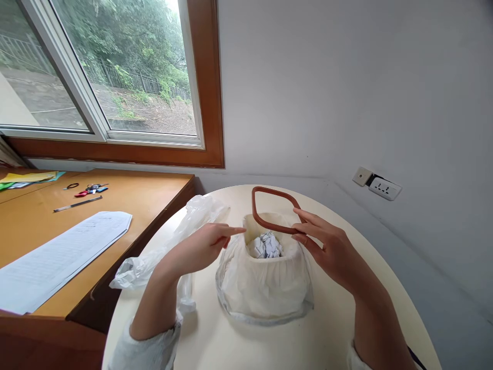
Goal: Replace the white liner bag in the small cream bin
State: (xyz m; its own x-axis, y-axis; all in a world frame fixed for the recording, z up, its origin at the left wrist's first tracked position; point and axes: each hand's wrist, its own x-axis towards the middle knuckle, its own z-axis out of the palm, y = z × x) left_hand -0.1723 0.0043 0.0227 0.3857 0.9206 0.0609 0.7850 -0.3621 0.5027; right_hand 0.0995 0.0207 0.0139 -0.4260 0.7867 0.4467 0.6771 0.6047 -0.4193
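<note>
Two bare hands on insp., over a cream, round-edged table (208, 341). Beyond L hand, far side: brown wooden desk (157, 192) w/ white printed sheets (73, 257). Just past L forearm: crumpled, translucent white plastic bag (175, 234), loose on table. L hand (204, 245): index straight, other fingers curled, nothing seen gripped; fingertip at rim, contact unconfirmed. Btwn hands: cream, open-topped container (252, 226), sides draped in whitish translucent plastic film (265, 288), crumpled white paper (266, 245) inside. Above its mouth, extending L from R fingertips: reddish-brown, rounded-square ring (274, 226), tilted, appears apart from rim. R hand (329, 249): pinching ring at its near R corner.

Recs: one-sided hold leaves ring's L end unsupported, so may tip; keep R pinch firm, ring level, corners squared to mouth. L hand best steadies film at rim w/o tugging; uneven pull would prob. bunch or slip it. Watch for folds under ring.
</note>
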